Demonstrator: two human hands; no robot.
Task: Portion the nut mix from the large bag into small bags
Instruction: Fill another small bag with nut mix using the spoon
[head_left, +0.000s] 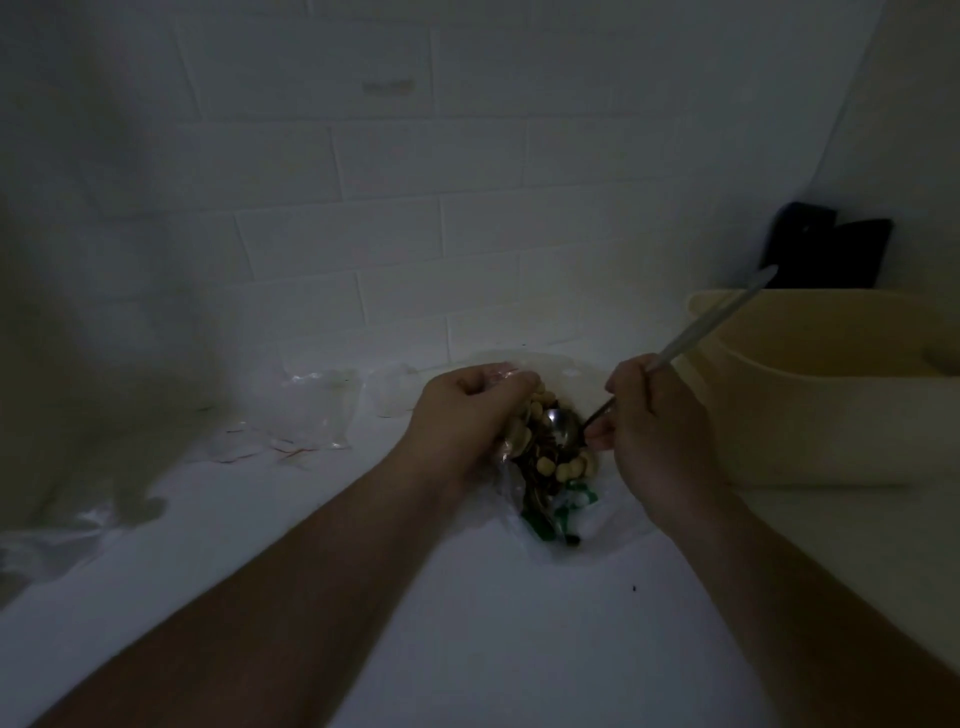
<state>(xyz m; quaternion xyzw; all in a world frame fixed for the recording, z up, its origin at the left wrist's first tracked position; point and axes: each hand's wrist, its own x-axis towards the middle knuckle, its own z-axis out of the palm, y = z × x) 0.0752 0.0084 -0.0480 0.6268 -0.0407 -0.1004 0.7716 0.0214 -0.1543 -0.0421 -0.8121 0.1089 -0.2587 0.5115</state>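
A clear large bag (563, 512) with green print lies on the white table, open toward the wall, with nut mix (543, 457) showing inside. My left hand (462, 421) grips the bag's left edge and holds its mouth open. In my right hand (649, 421) is a metal spoon (563, 431); its bowl sits in the nuts and its long handle sticks up to the right. Several small clear bags (306, 410) with red zip lines lie to the left near the wall.
A cream plastic tub (810, 395) stands close on the right, next to my right hand. Dark objects (831, 252) lean against the wall behind it. Crumpled clear plastic (62, 540) lies at the far left table edge. White tiled wall runs behind.
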